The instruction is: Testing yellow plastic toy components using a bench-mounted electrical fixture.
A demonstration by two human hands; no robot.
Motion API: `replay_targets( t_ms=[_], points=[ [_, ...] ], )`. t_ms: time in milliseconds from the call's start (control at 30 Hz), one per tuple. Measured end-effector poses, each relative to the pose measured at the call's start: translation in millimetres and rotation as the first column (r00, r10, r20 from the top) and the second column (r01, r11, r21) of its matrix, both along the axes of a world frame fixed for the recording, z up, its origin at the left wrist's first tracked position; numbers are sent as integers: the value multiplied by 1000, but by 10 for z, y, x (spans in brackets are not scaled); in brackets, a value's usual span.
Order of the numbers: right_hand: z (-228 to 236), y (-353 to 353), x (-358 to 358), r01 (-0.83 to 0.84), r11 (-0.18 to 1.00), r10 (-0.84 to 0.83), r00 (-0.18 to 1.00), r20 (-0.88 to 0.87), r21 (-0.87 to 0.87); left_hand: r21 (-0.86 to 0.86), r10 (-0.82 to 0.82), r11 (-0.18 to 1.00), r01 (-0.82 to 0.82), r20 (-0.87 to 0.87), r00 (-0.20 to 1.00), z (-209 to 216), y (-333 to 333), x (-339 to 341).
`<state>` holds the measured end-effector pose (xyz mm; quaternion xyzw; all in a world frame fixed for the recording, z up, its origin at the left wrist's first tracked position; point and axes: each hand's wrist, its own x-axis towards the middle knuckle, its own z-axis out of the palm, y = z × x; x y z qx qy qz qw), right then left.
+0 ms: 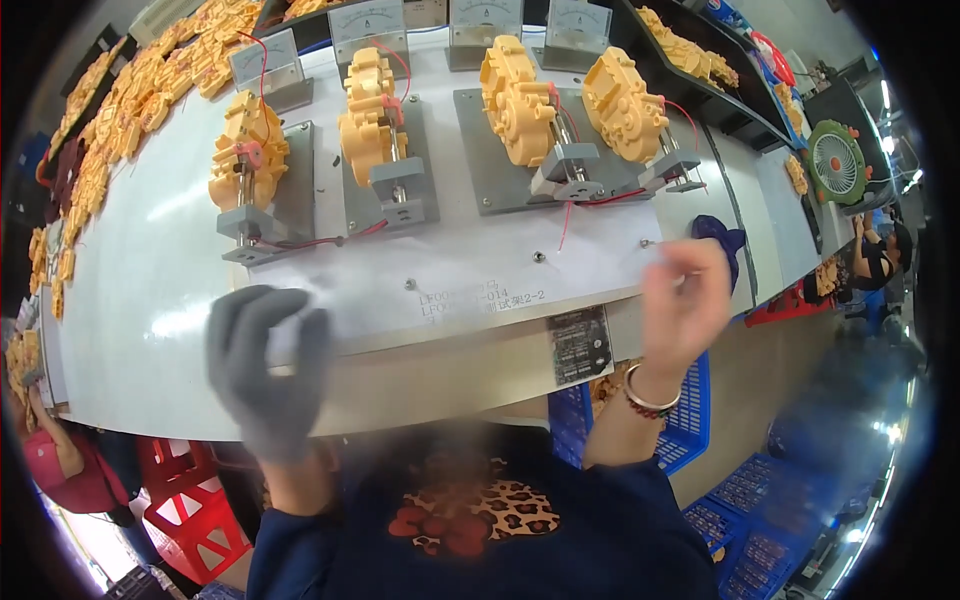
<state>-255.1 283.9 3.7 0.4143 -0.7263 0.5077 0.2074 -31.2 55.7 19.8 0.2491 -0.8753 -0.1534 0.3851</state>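
Note:
My left hand (268, 365), in a grey glove, hovers over the table's near edge. Its fingers are bent and stand apart from the thumb, with nothing visible between them. My bare right hand (685, 305) is raised at the right beside a small metal button (646, 243). Its fingers are curled and blurred; whether they grip anything is unclear. Beyond my hands, several yellow plastic gear housings stand on grey metal fixtures, among them a left housing (247, 150) and a right housing (625, 105). A grey clamp block (568, 170) with a metal shaft sits below one of them.
Analog panel meters, one a white-faced meter (486, 22), line the back. Piled yellow housings (150, 95) cover the far left; a black tray (690, 60) holds more. A green fan (838, 162) stands right. Blue crates (690, 410) and a red stool (195, 510) are below. Other people work at both sides.

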Motion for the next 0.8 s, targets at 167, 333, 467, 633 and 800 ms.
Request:
replay_targets(
  t_ms=[167,333,467,633,800],
  points=[
    [-261,122,-282,146,989,-147,970,196,22,96,81,991,-91,108,991,-150,-249,166],
    [-360,82,-289,193,978,-201,974,107,81,72,63,995,-68,76,995,-286,-250,156],
    [-324,65,-302,175,976,-188,977,98,133,120,60,991,-67,64,996,-293,-265,149],
    [-323,104,-292,159,976,-177,977,117,149,105,33,994,-41,75,997,-281,-266,161],
    [-282,179,-291,19,999,-35,935,353,47,295,-52,955,16,113,992,-224,-317,219]
  ],
)
